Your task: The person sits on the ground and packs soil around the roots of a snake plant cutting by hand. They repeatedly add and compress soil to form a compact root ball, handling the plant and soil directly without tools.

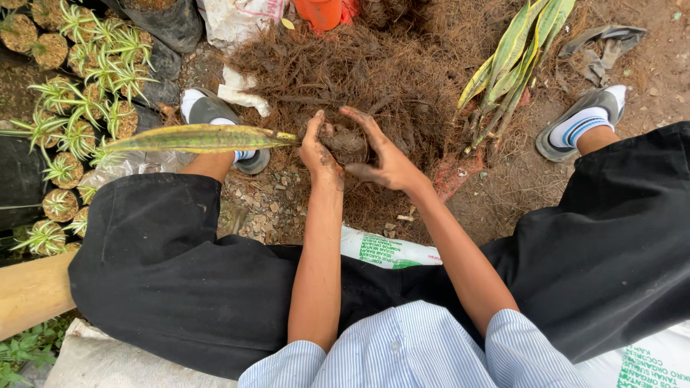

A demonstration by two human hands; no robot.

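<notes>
My left hand (318, 149) and my right hand (381, 154) are cupped together around a dark clump of roots and fibre (345, 142). A long green-and-yellow leaf (201, 138) sticks out to the left from that clump, lying almost level. Both hands are smeared with soil. They hover over a heap of brown fibrous mulch (374, 72). My knees in black trousers spread to either side, and I sit on a white printed sack (388, 251).
A bunch of similar yellow-edged plants (514, 57) lies on the mulch at the right. Small potted spiky plants (79, 93) crowd the left edge. An orange pot (320, 13) and a white bag (237, 18) stand behind the heap. Gravel lies between my feet.
</notes>
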